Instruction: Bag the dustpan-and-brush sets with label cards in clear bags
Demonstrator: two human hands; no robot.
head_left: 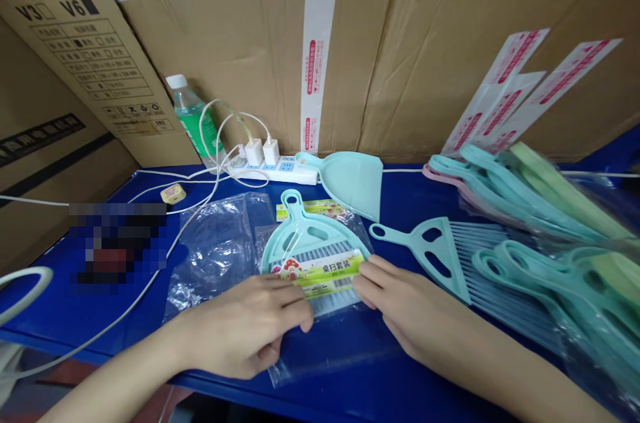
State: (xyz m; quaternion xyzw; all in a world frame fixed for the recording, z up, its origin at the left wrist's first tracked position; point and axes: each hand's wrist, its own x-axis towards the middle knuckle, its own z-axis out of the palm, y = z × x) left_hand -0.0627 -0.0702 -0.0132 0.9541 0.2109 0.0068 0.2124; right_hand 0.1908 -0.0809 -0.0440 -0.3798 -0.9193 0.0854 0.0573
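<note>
A turquoise mini dustpan and brush set point(314, 233) lies flat in a clear plastic bag point(320, 353), with a green and yellow label card point(327, 273) across the bristles. My left hand point(250, 323) is closed at the lower left of the set, its fingers curled on the bag and partly hidden. At the card's right end, my right hand point(393, 296) pinches the side of the bag, fingertips tucked out of sight. A loose turquoise dustpan point(353, 183) rests behind the set. To the right lies a loose hand brush point(435, 253) with blue-grey bristles.
Bagged sets point(530, 200) pile up on the right. A flat plastic bag point(215, 250) lies at left. Behind stand a power strip point(295, 170) with white cables, a bottle point(195, 120) and large cardboard boxes point(250, 43). The blue table's point(220, 386) front edge runs below.
</note>
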